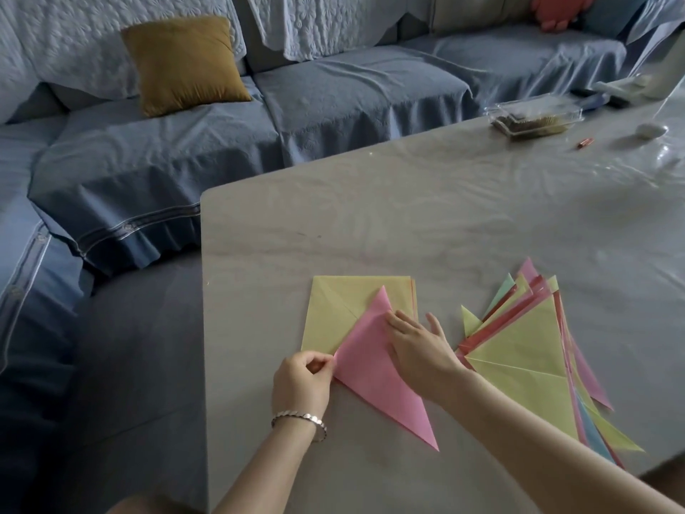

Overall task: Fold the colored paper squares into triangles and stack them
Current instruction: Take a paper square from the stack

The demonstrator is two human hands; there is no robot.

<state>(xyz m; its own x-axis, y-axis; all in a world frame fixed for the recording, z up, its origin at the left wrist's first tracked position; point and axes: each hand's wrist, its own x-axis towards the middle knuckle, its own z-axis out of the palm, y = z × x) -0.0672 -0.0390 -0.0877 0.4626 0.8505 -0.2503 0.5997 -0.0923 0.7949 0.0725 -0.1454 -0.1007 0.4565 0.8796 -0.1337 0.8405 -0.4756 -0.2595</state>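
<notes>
A pink paper folded into a triangle (374, 369) lies on the table, overlapping a pile of flat squares with a yellow sheet (333, 309) on top. My left hand (302, 382) pinches the pink triangle's left corner. My right hand (419, 345) presses flat with straight fingers on the triangle's right edge. To the right lies a fanned stack of folded triangles (526, 350) in yellow, pink, red, green and blue, a yellow one uppermost. My right forearm crosses the stack's near corner.
The grey table (370, 224) has its left edge near the squares. At the far right stand a clear plastic box (533, 118), a small red object (585, 143) and a white object (651, 130). A blue sofa with a mustard cushion (183, 63) is behind.
</notes>
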